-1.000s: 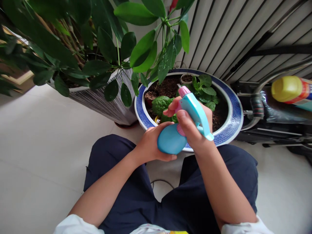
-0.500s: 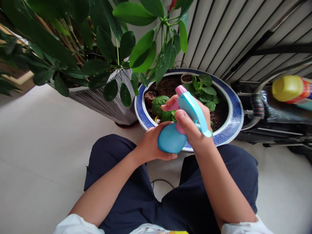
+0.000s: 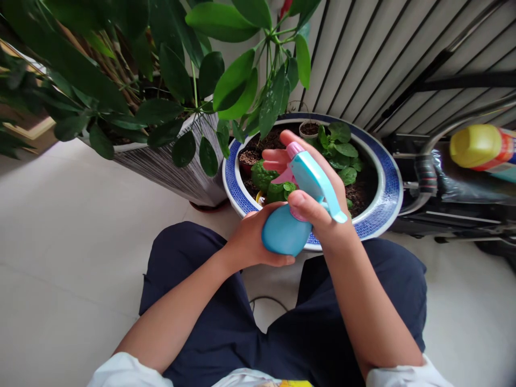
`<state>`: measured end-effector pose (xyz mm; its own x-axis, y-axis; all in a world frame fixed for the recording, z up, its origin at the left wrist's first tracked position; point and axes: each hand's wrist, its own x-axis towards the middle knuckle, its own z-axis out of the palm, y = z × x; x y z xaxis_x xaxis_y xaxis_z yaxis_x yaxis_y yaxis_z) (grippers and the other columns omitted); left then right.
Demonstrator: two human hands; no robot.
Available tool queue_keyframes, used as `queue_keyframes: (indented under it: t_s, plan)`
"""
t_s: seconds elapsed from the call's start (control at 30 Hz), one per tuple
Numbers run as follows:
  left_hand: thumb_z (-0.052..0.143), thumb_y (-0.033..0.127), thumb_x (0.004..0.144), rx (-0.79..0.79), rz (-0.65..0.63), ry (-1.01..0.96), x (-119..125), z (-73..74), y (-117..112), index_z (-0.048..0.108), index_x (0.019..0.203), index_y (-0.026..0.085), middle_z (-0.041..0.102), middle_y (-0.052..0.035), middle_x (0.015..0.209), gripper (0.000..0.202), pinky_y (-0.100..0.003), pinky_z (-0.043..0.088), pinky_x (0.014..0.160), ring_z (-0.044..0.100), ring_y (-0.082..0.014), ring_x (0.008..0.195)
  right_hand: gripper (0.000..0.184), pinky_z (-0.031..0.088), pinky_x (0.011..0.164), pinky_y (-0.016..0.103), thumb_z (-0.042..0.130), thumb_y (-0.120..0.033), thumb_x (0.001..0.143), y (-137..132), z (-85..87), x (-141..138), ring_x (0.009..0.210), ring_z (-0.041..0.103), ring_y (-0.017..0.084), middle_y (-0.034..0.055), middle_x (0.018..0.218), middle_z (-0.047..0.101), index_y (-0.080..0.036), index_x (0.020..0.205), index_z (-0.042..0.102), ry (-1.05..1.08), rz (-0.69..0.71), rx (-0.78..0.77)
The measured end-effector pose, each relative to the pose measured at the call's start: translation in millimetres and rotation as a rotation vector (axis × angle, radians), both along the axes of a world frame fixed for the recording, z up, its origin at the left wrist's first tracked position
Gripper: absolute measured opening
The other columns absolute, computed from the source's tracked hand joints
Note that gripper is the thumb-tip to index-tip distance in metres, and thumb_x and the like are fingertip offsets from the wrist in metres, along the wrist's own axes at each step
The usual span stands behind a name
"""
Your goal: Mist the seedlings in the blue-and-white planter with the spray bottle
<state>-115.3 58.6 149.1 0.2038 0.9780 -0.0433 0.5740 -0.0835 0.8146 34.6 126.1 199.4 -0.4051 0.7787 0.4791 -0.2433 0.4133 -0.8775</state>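
My left hand (image 3: 252,236) is closed round the body of a blue spray bottle (image 3: 285,231) with a pink nozzle, collar and trigger. The bottle tilts over the near rim of a blue-and-white planter (image 3: 379,217). My right hand (image 3: 336,204) lies along the far side of the spray head with its fingers stretched out past the trigger. Its thumb rests near the collar, and whether the palm touches the bottle is hidden. Just beyond the nozzle, green leafy plants (image 3: 264,176) grow in the planter's soil.
On the left, a large leafy plant (image 3: 236,88) in a tall grey striped pot (image 3: 181,161) overhangs the planter. A slatted white panel (image 3: 342,59) stands behind. To the right are a folded metal-framed cart (image 3: 425,177) and a yellow-capped bottle (image 3: 475,146).
My right fingers have come off the trigger and straightened outward. The spray bottle has shifted only slightly in my left hand.
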Motion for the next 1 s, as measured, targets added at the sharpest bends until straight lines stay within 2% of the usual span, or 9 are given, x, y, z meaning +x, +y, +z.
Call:
queue_keyframes:
  t_s: [0.13,0.27,0.4,0.73,1.0]
  plan:
    - [0.086,0.044,0.051,0.017,-0.017,-0.018,0.3,-2.9,-0.7,0.047,0.136,0.033,0.067,-0.0013,0.121,0.094,-0.04,0.051,0.086,0.063,-0.0319,0.109,0.076,0.055,0.092,0.048,0.076,-0.059,0.071,0.9,0.5,-0.8,0.117,0.062,0.032,0.0082,0.13,0.064,-0.028,0.136,0.051,-0.003,0.005,-0.003]
    - [0.085,0.046,0.054,0.015,-0.057,-0.056,1.1,-7.8,1.1,0.046,0.137,0.031,0.066,-0.0021,0.121,0.093,-0.042,0.051,0.088,0.062,-0.0333,0.111,0.07,0.057,0.087,0.046,0.073,-0.062,0.071,0.4,-2.6,-1.5,0.1,0.068,0.028,0.0055,0.109,0.069,-0.029,0.13,0.054,-0.062,-0.004,0.03]
    - [0.086,0.045,0.053,0.009,-0.072,-0.11,2.6,-14.2,5.8,0.047,0.136,0.029,0.064,-0.0036,0.126,0.093,-0.043,0.05,0.096,0.061,-0.0321,0.116,0.067,0.059,0.083,0.044,0.073,-0.059,0.073,1.5,-6.6,-0.8,0.09,0.067,0.025,0.0044,0.097,0.066,-0.027,0.128,0.054,-0.071,-0.017,0.056]
    - [0.086,0.044,0.054,0.031,-0.092,-0.173,7.2,-20.5,13.0,0.05,0.132,0.026,0.066,-0.0051,0.125,0.088,-0.044,0.049,0.098,0.062,-0.0316,0.115,0.059,0.059,0.078,0.043,0.07,-0.057,0.076,6.2,-12.1,2.7,0.089,0.065,0.025,0.0049,0.102,0.063,-0.029,0.126,0.054,-0.096,-0.065,0.108]
    - [0.086,0.046,0.054,0.041,-0.094,-0.195,8.9,-27.6,13.7,0.052,0.129,0.026,0.065,-0.0052,0.125,0.084,-0.045,0.05,0.096,0.062,-0.0333,0.114,0.047,0.057,0.079,0.04,0.064,-0.043,0.083,5.9,-7.6,1.8,0.084,0.064,0.022,0.0047,0.095,0.062,-0.023,0.123,0.051,-0.165,-0.026,0.198]
